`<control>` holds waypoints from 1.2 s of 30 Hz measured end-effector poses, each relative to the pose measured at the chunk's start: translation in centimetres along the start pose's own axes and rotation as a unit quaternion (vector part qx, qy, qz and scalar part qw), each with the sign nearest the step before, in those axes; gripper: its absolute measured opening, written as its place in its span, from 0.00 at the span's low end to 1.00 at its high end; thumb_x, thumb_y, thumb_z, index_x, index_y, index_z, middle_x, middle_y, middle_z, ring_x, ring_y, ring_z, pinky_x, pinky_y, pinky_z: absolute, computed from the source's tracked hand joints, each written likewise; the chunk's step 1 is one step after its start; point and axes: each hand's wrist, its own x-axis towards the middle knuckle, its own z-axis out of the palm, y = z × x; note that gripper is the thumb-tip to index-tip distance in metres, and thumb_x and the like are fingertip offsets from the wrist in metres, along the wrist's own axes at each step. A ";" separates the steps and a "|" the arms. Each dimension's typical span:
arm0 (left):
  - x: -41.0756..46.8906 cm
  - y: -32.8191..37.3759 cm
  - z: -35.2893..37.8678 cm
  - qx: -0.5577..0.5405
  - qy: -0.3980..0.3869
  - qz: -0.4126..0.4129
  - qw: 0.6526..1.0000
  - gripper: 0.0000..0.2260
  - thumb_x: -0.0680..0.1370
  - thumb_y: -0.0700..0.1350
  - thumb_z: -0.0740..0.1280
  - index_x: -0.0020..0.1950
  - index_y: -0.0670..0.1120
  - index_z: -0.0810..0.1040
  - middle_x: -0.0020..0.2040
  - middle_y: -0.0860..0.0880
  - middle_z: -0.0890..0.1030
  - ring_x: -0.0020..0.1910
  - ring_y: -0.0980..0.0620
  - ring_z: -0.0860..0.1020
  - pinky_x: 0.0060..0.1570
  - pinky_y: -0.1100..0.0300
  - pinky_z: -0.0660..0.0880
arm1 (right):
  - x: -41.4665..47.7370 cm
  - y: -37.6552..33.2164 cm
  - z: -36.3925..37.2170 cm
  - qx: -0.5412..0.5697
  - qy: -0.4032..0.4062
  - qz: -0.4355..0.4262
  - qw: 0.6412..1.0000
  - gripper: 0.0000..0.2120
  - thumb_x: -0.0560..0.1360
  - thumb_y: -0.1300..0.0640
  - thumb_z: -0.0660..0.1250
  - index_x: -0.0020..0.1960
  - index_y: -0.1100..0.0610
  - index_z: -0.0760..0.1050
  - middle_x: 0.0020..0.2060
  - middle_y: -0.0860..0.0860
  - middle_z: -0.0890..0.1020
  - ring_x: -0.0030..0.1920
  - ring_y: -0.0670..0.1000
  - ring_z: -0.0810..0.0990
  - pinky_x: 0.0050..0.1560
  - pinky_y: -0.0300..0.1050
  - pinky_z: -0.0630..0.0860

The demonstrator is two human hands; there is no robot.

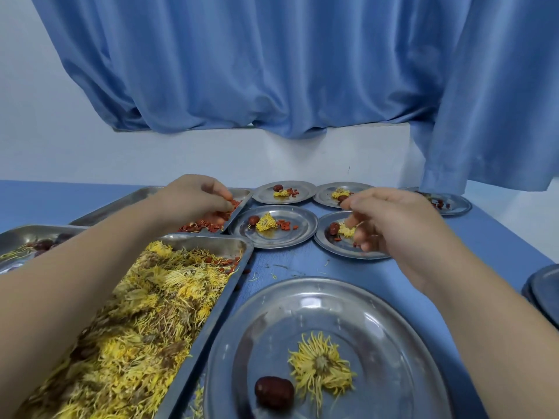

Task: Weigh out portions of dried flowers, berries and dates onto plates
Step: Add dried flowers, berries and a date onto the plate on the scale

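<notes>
My left hand reaches into the steel tray of red berries and pinches a few berries in its curled fingers. My right hand hovers over a small round plate that holds a date and a yellow dried flower; its fingers are curled, with red berries at the fingertips. A long tray of yellow dried flowers lies under my left forearm. The near plate carries one flower and one dark red date. A tray with dates sits at the far left.
Several small plates with portions stand at the back: one in the middle, one behind it, another and one at the far right. Stacked plates lie at the right edge. A blue curtain hangs behind the blue table.
</notes>
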 end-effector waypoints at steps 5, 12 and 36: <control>-5.5 3.9 1.9 -0.101 -0.098 0.014 0.990 0.04 0.76 0.32 0.68 0.46 0.40 0.78 0.33 0.47 0.82 0.30 0.52 0.79 0.37 0.62 0.81 | -0.6 -1.6 -0.6 0.042 0.005 -0.012 0.999 0.06 0.74 0.61 0.65 0.41 0.59 0.80 0.28 0.50 0.79 0.25 0.48 0.72 0.26 0.40 0.69; -9.7 6.3 5.3 -0.073 -0.212 0.044 0.974 0.05 0.75 0.32 0.69 0.49 0.39 0.79 0.38 0.45 0.84 0.35 0.52 0.83 0.39 0.64 0.80 | -2.6 -3.5 0.7 -0.003 -0.019 -0.047 0.999 0.07 0.74 0.61 0.64 0.42 0.58 0.80 0.28 0.49 0.79 0.27 0.48 0.74 0.27 0.39 0.71; -13.3 3.8 7.0 0.137 -0.186 0.109 0.967 0.06 0.78 0.48 0.68 0.50 0.56 0.83 0.46 0.61 0.85 0.45 0.63 0.81 0.48 0.62 0.75 | -16.2 1.9 -3.9 -0.273 0.045 -0.121 0.953 0.10 0.74 0.58 0.66 0.38 0.46 0.80 0.30 0.40 0.80 0.31 0.40 0.75 0.34 0.34 0.71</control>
